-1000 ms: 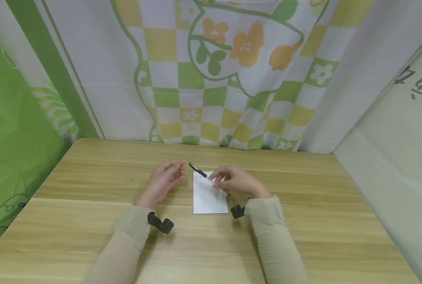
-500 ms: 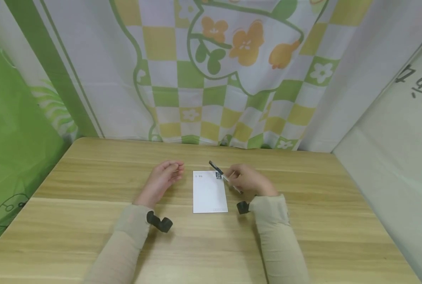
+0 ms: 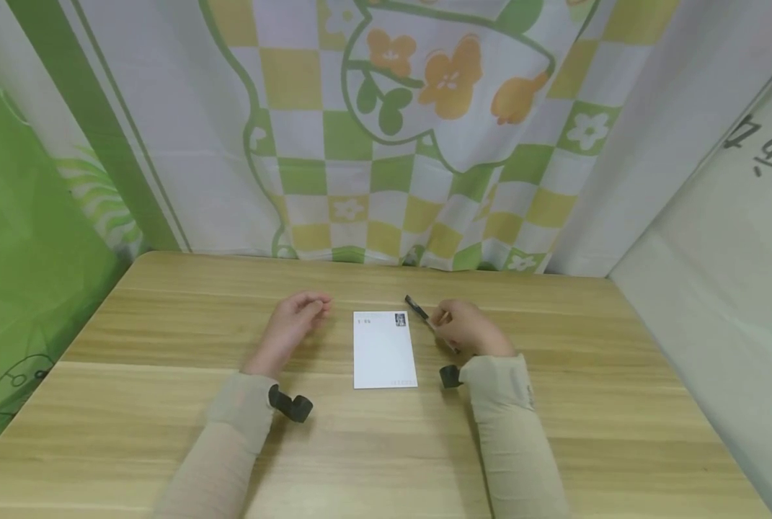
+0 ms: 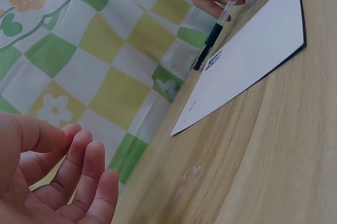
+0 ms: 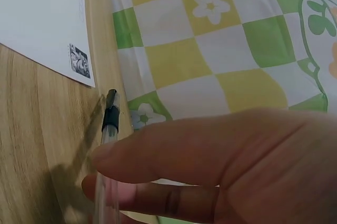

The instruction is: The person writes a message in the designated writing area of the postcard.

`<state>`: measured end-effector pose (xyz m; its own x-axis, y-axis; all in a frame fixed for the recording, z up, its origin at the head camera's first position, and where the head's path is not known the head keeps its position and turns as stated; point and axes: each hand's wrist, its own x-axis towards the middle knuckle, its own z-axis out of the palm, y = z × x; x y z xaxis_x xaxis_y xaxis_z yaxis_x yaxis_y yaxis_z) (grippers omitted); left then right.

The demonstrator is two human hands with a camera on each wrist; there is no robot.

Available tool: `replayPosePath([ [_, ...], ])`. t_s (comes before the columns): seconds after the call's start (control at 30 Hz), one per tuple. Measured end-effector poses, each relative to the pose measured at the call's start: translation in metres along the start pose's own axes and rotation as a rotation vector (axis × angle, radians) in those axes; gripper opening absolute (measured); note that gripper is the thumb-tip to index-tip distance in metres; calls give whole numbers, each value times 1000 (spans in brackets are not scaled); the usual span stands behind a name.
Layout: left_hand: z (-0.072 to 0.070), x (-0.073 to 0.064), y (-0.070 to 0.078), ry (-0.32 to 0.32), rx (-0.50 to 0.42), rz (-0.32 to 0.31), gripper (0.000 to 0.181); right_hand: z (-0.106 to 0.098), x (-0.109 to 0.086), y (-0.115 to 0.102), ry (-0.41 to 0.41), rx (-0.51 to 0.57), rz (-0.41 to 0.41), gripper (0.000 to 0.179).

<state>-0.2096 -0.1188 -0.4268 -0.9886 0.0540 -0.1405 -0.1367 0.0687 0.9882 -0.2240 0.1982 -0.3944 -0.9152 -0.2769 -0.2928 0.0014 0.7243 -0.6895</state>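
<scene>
A white postcard (image 3: 384,353) lies on the wooden table, with a small dark stamp-like picture in its far right corner. Just right of it, my right hand (image 3: 468,328) holds a pen (image 3: 416,308) with a clear barrel and a black capped end pointing away. In the right wrist view the thumb (image 5: 131,155) and fingers pinch the pen's barrel (image 5: 108,192); its lower end is out of frame. My left hand (image 3: 293,324) is left of the postcard, holding nothing. Its fingers (image 4: 93,168) are loosely bent, the thumb near the index finger.
The table (image 3: 165,432) has a pale wood surface. A checked curtain (image 3: 386,180) hangs along its far edge, with a green cloth (image 3: 29,238) at the left and a white wall sheet (image 3: 736,288) at the right.
My right hand has moved right with the pen, off the postcard to its right side, uncovering the dark corner picture. The left hand has shifted very slightly left.
</scene>
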Motion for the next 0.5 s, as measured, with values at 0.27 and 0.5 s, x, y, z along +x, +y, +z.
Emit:
replayPosePath([
  [0.27,-6,-3,1,11,192,70,35,-1,1,3,11,1,24,38],
  [0.5,-13,-7,9,7,356,153,37,-1,1,5,-8,23,78,36],
])
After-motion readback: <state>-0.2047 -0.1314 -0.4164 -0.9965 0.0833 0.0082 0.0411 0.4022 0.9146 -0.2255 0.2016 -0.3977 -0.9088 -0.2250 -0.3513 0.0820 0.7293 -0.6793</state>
